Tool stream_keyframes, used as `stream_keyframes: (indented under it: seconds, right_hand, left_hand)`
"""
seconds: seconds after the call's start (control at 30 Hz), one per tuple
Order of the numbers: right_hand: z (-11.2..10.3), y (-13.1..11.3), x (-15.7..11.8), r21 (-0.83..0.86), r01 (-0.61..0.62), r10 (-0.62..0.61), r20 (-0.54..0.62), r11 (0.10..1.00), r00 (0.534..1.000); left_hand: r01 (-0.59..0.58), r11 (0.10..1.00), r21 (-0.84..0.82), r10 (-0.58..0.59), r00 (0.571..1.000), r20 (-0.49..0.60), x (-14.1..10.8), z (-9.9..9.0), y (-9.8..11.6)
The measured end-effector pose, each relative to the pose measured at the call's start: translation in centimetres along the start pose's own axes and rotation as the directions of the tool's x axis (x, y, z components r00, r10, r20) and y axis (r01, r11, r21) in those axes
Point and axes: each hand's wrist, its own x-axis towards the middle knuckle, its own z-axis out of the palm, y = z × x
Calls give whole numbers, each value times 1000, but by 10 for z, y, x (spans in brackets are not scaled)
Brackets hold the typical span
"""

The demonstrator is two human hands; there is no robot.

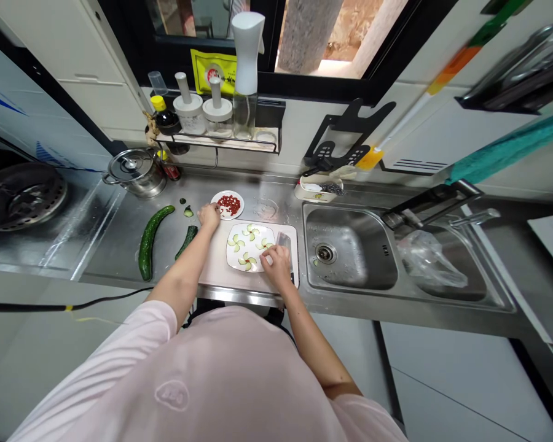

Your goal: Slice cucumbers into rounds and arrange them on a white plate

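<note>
Where left hand [209, 217] meets saucer [241, 206]: red bits [229, 204].
Right hand [276, 263]: over plate [251, 247].
Both: fingers curled, can't tell if gripping.

The left hand [209, 217], turned downward, reaches farther forward; the right hand [279, 265], nearer the torso [230, 374], has its fingers [273, 252] bent inward.

Bench [113, 245] lay open left of whole cucumber [150, 242]; pot [144, 184] blocked its rear. Knife [284, 240] flanked square plate [251, 247] rightward.
</note>
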Motion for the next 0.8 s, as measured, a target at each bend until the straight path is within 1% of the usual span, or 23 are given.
stream_keyframes:
  seconds: [0.23, 0.37, 0.5, 0.63, 0.8]
  right_hand:
    - [-3, 2, -1, 12, 8, -7, -26, 1000, 1000]
    - [-4, 2, -2, 22, -3, 4, -15, 1000, 1000]
    - [-5, 2, -3, 17, -16, 16, 4, 1000, 1000]
    - [-7, 2, -4, 24, -20, 20, 2, 1000, 1000]
    - [-9, 1, -5, 24, -26, 26, 2, 999, 1000]
  left_hand:
    - [-57, 995, 85, 54, 998, 40, 13, 3, 1]
    - [-99, 990, 105, 95, 994, 47, 19, 7, 1]
    - [-144, 983, 110, 136, 988, 75, 24, 9, 1]
    - [-148, 984, 104, 138, 986, 94, 28, 13, 1]
    - [-148, 979, 144, 135, 986, 94, 32, 16, 0]
